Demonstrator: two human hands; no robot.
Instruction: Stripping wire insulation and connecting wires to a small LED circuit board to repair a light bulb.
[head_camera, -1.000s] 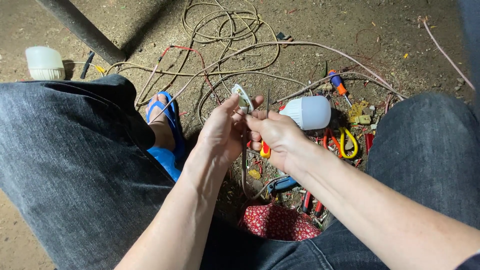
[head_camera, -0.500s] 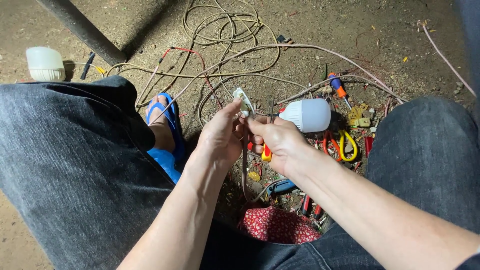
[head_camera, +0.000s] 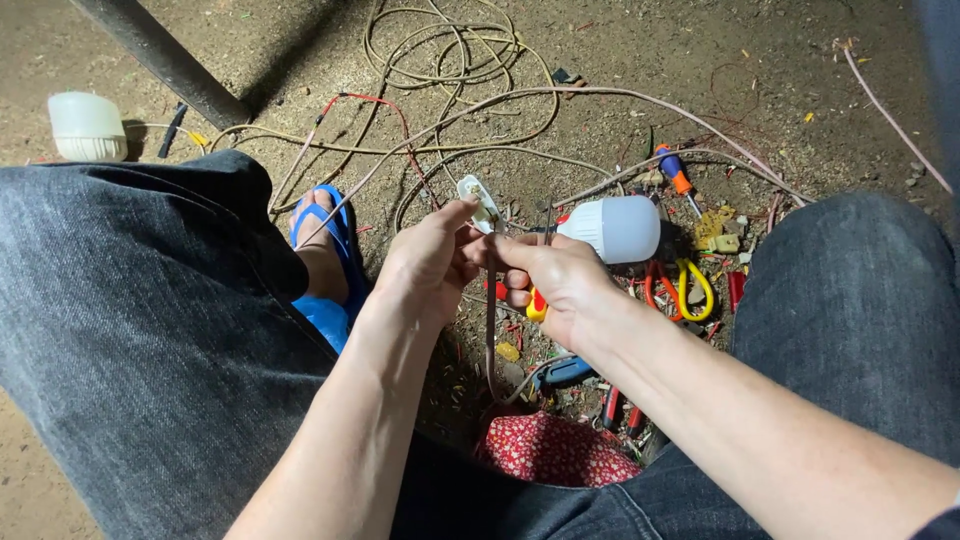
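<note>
Left hand (head_camera: 425, 268) pinches the white plug (head_camera: 480, 203); right hand (head_camera: 560, 285), just beside, grips a screwdriver (head_camera: 537, 303) and the cable (head_camera: 491, 320) hanging below the plug.

**Clearance around the working hands: tight on all sides but the far ground**

Both hands, left hand (head_camera: 425, 265) and right hand (head_camera: 560, 285), meet between the knees. The left leg (head_camera: 150, 330) blocks the near left side; the right leg (head_camera: 850, 300) closes the right. Just beyond the right hand lies a white bulb (head_camera: 620, 228), with yellow-handled scissors (head_camera: 690, 290) and a screwdriver (head_camera: 675, 175) near it. Looped cables (head_camera: 440, 60) cover the ground ahead. A sandalled foot (head_camera: 325, 250) sits just left of the left hand. Below the hands, a red patterned cloth (head_camera: 555, 450) and red-handled tools (head_camera: 615, 405) fill the gap. Open dirt floor (head_camera: 700, 60) shows at far upper right. A dark pole (head_camera: 165, 60) crosses the upper left.
</note>
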